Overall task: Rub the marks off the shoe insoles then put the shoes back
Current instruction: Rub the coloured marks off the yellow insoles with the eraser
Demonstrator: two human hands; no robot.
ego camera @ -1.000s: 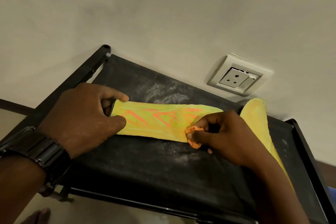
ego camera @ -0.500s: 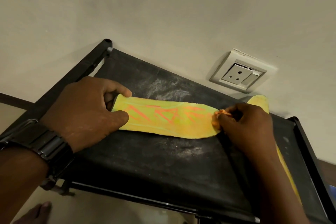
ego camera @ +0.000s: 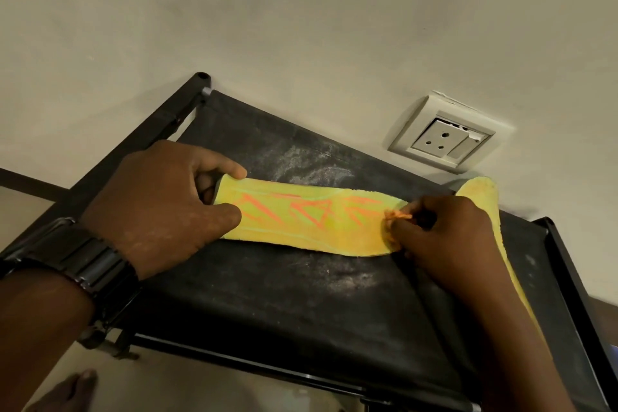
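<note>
Lone head view looks steeply down, close over rack (ego camera: 301, 294), seemingly tilted.

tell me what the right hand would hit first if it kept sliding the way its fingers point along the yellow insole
Probably the left hand, which pins the far end of the yellow foam insole. Before that, the right hand and its small orange eraser would cross only the orange marks.

Two insoles (ego camera: 311, 224) (ego camera: 481, 194) — two hands (ego camera: 160, 207) (ego camera: 441, 237) — one socket (ego camera: 444, 139), one rack (ego camera: 301, 304).

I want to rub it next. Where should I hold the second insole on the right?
Probably take the second insole at its rounded far end near the wall socket, from above. That end lies free; the right hand and forearm cover the rest.
</note>
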